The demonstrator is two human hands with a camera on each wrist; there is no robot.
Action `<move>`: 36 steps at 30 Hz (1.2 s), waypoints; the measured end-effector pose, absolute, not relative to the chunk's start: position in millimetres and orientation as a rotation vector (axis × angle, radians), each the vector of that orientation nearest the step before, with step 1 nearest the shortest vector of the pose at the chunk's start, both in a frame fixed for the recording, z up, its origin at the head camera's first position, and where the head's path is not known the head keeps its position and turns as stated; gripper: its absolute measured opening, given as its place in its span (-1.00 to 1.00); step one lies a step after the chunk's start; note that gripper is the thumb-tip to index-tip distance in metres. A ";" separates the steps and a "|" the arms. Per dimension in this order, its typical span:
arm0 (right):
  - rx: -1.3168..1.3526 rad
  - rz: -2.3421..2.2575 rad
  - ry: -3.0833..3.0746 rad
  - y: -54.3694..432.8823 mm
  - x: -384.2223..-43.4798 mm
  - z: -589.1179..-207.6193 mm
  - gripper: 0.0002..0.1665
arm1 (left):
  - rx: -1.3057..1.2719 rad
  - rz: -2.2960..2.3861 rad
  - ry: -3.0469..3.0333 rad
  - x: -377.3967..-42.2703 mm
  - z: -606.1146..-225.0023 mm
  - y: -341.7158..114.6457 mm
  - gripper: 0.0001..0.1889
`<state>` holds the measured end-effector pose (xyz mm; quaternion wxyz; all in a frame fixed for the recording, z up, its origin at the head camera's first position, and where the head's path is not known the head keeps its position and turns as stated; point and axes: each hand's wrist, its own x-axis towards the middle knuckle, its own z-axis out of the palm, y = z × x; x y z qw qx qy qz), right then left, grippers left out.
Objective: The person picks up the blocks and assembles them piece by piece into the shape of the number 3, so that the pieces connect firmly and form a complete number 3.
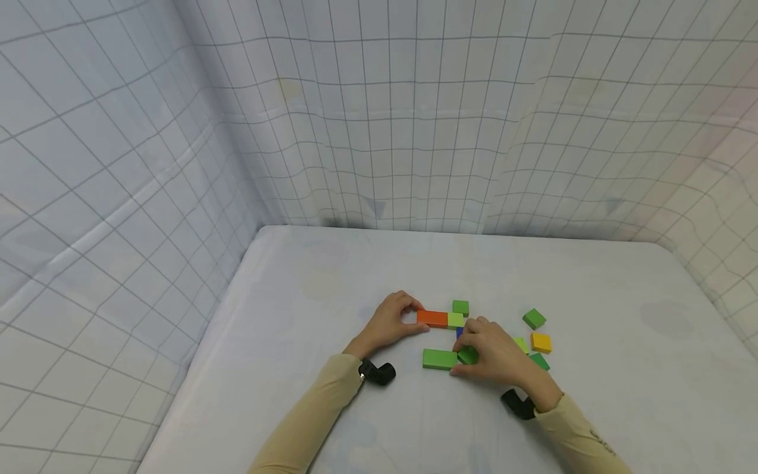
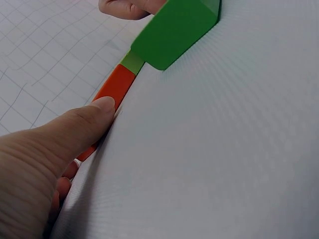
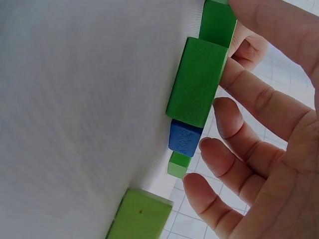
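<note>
White desk (image 1: 331, 276) under gridded cloth walls, and both hands work a cluster of blocks near its front edge. Left hand (image 1: 391, 324) pinches the end of the orange block (image 1: 432, 318), thumb pressed on it in the left wrist view. Right hand (image 1: 494, 355) curls its fingers (image 3: 259, 99) round a green block (image 3: 198, 82); only the right wrist view shows the blue block (image 3: 184, 138) fully, mostly hidden from above. Loose near the right edge: one yellow block (image 1: 541, 342), several green ones, some partly covered.
</note>
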<state>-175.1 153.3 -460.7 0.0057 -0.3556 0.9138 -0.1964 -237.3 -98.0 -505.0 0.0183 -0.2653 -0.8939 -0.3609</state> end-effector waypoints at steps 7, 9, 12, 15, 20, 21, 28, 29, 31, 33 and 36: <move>-1.115 -0.616 2.858 154.4 -175.1 -463.0 -0.59 | -0.821 -1.120 -2.781 -236.2 -504.4 -96.7 -0.62; -1.115 -0.614 2.858 154.5 -175.0 -463.4 -0.59 | -0.816 -1.118 -2.786 -236.2 -504.3 -96.5 -0.62; -1.124 -0.611 2.861 154.8 -174.9 -463.5 -0.58 | -0.813 -1.118 -2.790 -236.0 -504.2 -96.4 -0.62; -1.140 -0.624 2.876 156.6 -175.5 -462.7 -0.59 | -0.817 -1.114 -2.789 -235.8 -504.5 -96.5 -0.62; -1.121 -0.737 2.926 167.9 -179.1 -456.1 -0.67 | -0.827 -1.110 -2.772 -237.1 -505.8 -97.1 -0.61; -1.105 -0.769 2.935 171.6 -180.1 -454.0 -0.69 | -0.825 -1.108 -2.773 -237.4 -505.9 -97.2 -0.61; -0.903 -0.801 3.043 208.3 -186.0 -435.5 -0.89 | -0.808 -1.096 -2.783 -236.5 -505.0 -98.2 -0.61; -0.872 -0.792 3.049 214.3 -186.1 -432.6 -0.90 | -0.805 -1.094 -2.784 -236.2 -504.7 -98.2 -0.61; -0.810 -0.764 3.052 225.8 -185.4 -428.0 -0.89 | -0.801 -1.097 -2.785 -235.9 -504.3 -98.4 -0.61; -0.732 -0.762 3.009 235.6 -182.8 -423.5 -0.89 | -0.801 -1.099 -2.785 -236.1 -504.6 -98.7 -0.61; -0.617 -0.747 2.926 246.3 -177.4 -422.9 -0.86 | -0.803 -1.095 -2.791 -236.3 -505.3 -99.0 -0.61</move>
